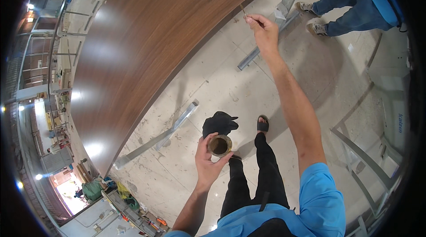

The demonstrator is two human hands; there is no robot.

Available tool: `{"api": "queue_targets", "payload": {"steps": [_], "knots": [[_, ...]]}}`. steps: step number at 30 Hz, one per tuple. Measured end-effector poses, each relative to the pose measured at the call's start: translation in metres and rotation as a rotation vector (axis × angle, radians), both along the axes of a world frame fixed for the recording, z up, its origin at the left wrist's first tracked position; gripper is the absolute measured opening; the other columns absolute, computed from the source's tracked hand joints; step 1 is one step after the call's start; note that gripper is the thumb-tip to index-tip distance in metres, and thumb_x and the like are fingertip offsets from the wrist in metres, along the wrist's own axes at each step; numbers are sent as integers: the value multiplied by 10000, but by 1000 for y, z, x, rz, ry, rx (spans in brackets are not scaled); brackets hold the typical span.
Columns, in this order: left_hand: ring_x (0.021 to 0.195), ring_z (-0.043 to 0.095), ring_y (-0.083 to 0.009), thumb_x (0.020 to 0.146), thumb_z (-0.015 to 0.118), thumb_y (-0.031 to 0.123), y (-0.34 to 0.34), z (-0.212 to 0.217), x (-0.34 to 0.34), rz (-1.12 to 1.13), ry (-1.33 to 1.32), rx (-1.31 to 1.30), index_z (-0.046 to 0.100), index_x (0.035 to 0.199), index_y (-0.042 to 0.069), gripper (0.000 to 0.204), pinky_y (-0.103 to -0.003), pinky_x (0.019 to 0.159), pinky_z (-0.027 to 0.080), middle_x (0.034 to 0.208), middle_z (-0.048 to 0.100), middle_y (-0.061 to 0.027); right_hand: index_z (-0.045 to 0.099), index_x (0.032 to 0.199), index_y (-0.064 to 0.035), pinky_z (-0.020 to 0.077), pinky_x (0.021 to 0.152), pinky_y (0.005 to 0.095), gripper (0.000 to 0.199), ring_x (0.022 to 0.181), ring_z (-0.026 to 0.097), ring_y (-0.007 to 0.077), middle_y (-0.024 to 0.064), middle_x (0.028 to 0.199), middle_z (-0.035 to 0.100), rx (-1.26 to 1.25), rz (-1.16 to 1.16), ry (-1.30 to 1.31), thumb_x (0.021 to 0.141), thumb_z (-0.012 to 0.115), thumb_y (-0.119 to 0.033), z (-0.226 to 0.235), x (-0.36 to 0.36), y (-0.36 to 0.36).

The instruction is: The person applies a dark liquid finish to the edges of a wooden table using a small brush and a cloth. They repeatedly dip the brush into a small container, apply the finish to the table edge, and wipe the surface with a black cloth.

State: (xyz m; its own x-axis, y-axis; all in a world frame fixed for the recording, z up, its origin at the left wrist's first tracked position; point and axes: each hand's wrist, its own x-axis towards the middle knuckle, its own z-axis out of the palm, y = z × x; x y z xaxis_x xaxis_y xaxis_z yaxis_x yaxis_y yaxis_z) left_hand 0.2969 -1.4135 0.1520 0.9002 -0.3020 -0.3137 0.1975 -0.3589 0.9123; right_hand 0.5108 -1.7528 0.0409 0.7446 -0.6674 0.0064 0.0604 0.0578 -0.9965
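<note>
Thin stick [243, 10]: in R hand [266, 35] — thumb & fingertips pinched tight on it; tip by panel edge, contact unclear.
Round jar [219, 146]: in L hand [209, 163] — thumb & fingers spread jar-wide, gripping its sides.
Black cloth-like thing [219, 123]: just beyond jar.
Brown panel [155, 37]: far L, curved edge.
Metal bar [249, 58]: on floor, near R hand.
Co-worker's legs [344, 8]: far R.

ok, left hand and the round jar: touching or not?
Touching. The head view shows the left hand gripping the round jar, with the thumb against its near side and a finger along its left side.
</note>
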Motion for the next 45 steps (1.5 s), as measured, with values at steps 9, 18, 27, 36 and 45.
{"api": "queue_targets", "payload": {"steps": [9,18,27,36,45], "knots": [[1249,645,-203,782,896,-59,-6,1,1,11,80,-33,544,1431,-31,739,-319,1076,552,1315,548,-94,813,1109,-20,472,740,219,157,798,556,53,-51,907,727,33,26,1,980,775,-103,-1,10,-1],[1227,654,-196,775,906,-51,1,-4,-2,-24,46,14,553,1434,-14,749,-310,1072,549,1308,555,-90,817,1055,-8,503,763,245,141,827,631,77,5,898,762,-91,171,-69,962,777,-106,-8,0,27],[1230,652,-194,778,910,-39,5,-2,-9,-14,72,-27,551,1433,-13,748,-307,1076,547,1302,539,-86,813,1065,-8,495,757,239,140,810,606,74,3,908,755,-21,90,-44,964,771,-95,-4,3,29],[1232,658,-199,775,911,-46,14,0,-17,9,67,-39,549,1432,-19,750,-313,1071,562,1307,536,-87,808,1047,1,516,772,266,142,805,626,105,40,911,766,-37,47,9,955,772,-101,0,-2,41],[1225,659,-193,777,910,-45,24,-1,-22,45,84,-71,553,1426,-26,741,-316,1053,580,1296,539,-82,807,1047,-9,527,757,285,128,793,639,120,58,917,779,-179,103,-42,959,759,-89,-4,-6,45]]}}
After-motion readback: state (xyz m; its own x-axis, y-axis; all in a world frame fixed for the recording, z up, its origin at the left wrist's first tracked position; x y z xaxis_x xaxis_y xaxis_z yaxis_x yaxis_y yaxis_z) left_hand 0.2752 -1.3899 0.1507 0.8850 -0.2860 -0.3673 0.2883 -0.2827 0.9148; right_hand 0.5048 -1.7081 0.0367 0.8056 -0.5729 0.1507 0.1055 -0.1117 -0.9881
